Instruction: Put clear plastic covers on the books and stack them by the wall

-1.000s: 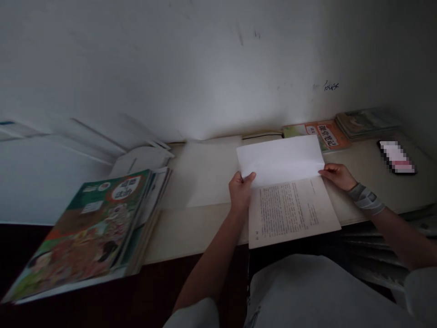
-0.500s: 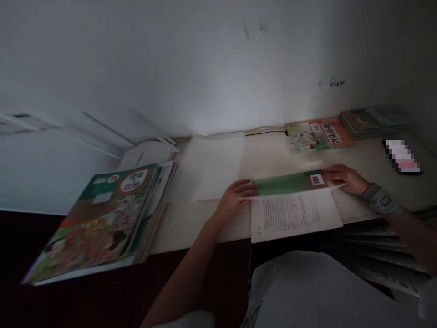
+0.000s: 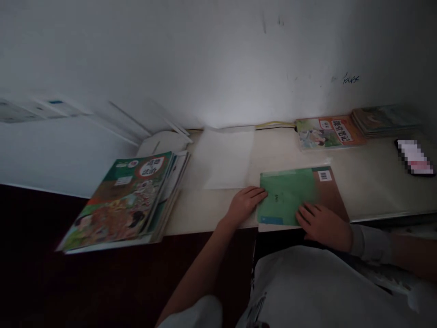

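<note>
A book [image 3: 288, 189] with a green and brown cover lies at the table's front edge, its barcode side up. A strip of pale page shows below its near edge. The fingers of my left hand [image 3: 246, 203] rest stretched out on the book's left edge. My right hand [image 3: 324, 224] lies flat with fingers spread over the near part of the cover. To the left of the book, a thin translucent sheet [image 3: 221, 157] is spread on the table.
A stack of illustrated books [image 3: 129, 196] juts over the table's front edge at left. At the back right lie an orange-covered book [image 3: 332, 132] and another pile of books [image 3: 384, 119]. A phone [image 3: 414, 157] rests at far right. The white wall [image 3: 218, 68] rises behind the table.
The book's lifted cover has come down flat over the printed page. My right hand has moved from the cover's far right corner toward me, onto the cover. The view has shifted slightly.
</note>
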A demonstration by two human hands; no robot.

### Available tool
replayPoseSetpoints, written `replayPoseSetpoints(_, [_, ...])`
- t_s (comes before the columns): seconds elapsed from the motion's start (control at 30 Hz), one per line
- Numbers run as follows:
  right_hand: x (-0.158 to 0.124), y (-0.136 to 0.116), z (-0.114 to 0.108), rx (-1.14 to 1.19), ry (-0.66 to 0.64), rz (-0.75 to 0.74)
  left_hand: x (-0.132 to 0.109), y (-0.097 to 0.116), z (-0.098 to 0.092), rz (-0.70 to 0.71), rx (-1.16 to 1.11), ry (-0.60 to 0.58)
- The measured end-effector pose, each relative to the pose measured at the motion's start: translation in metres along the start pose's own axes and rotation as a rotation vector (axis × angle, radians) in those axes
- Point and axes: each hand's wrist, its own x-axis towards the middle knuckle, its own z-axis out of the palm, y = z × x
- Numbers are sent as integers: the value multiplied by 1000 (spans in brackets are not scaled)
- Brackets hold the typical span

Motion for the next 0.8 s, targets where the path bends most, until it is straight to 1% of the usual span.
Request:
replayPoseSetpoints(0.03, [-2, -4, 4, -54, -2, -15, 1, 0, 0, -5, -15, -6])
replayPoseSetpoints(0.1, [-5, -4, 10, -113, 22, -48, 2, -3, -2, -15, -64, -42])
replayPoseSetpoints(0.17, [-6, 0, 13, -111, 51, -69, 4, -7, -8, -46, -143, -108])
replayPoseSetpoints(0.23, [-4, 3, 15, -123, 67, -47, 9, -10, -17, -107, -230, -181])
replayPoseSetpoints(0.3, [-2, 3, 15, -164, 84, -3, 22, -6, -29, -173, -308, -212])
replayPoseSetpoints(0.37, [1, 4, 8, -201, 133, 14, 44, 5, -41, -174, -398, -215])
replayPoseSetpoints(0.4, [2, 5, 0, -211, 170, 4, 58, 12, -46, -137, -455, -230])
replayPoseSetpoints(0.47, [2, 9, -24, -218, 247, -25, 88, 25, -51, -3, -546, -320])
replayPoseSetpoints(0.5, [1, 13, -40, -221, 286, -36, 102, 30, -52, 35, -562, -370])
replayPoseSetpoints(0.57, [-1, 23, -75, -235, 349, -41, 125, 31, -49, 49, -643, -480])
replayPoseSetpoints(0.63, [-5, 35, -108, -257, 416, -43, 136, 24, -43, 20, -843, -578])
replayPoseSetpoints(0.67, [-7, 41, -122, -261, 441, -40, 138, 19, -40, -8, -978, -606])
replayPoseSetpoints(0.7, [-8, 48, -134, -261, 463, -28, 137, 14, -36, -52, -1112, -609])
replayPoseSetpoints(0.73, [-8, 55, -144, -264, 488, -18, 135, 10, -34, -117, -1215, -580])
replayPoseSetpoints(0.8, [-7, 68, -159, -266, 551, 36, 129, 6, -29, -267, -1292, -468])
